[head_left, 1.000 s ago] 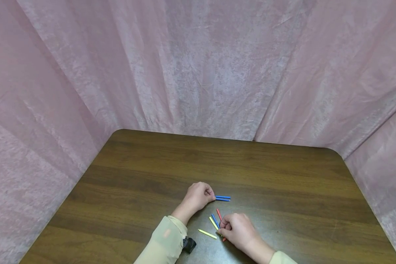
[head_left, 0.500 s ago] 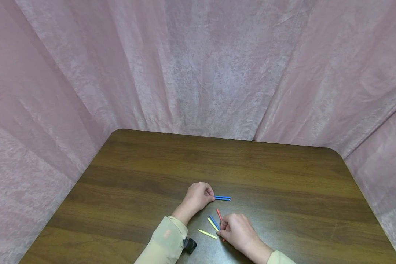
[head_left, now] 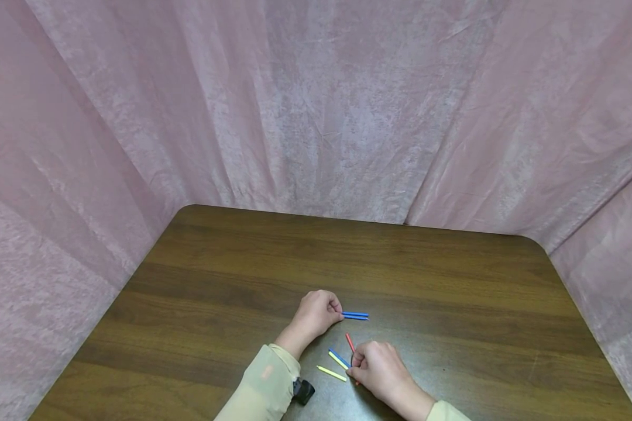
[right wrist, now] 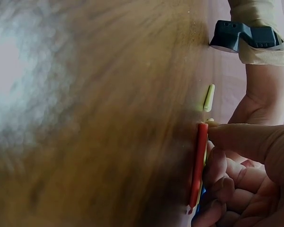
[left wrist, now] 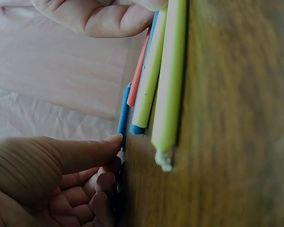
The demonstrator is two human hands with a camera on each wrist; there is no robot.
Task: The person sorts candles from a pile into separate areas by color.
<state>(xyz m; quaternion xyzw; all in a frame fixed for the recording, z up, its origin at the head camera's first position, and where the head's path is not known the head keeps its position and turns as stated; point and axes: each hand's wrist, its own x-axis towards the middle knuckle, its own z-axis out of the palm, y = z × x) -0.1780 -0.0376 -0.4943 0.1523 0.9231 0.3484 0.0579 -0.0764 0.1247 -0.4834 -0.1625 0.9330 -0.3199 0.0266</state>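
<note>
Two thin blue candles (head_left: 355,316) lie side by side on the table, their left ends pinched by my left hand (head_left: 316,311). Nearer the front, my right hand (head_left: 383,369) holds the near ends of a yellow candle (head_left: 338,360) and a blue candle (head_left: 337,354) between thumb and fingers. A red candle (head_left: 350,342) runs beneath those right fingers; in the right wrist view the red candle (right wrist: 198,165) lies along the fingertips. Apart from them rests another yellow candle (head_left: 332,373), its whitish wick showing in the left wrist view.
The brown wooden table (head_left: 242,251) has rounded far corners. Pink curtains (head_left: 321,117) hang behind it and along both sides. A black camera (head_left: 303,391) is strapped on the left wrist, close to the loose yellow candle.
The blue and yellow candles at my right fingertips have swung leftward, their far ends now further from the red candle. My left hand and its two blue candles have hardly moved.
</note>
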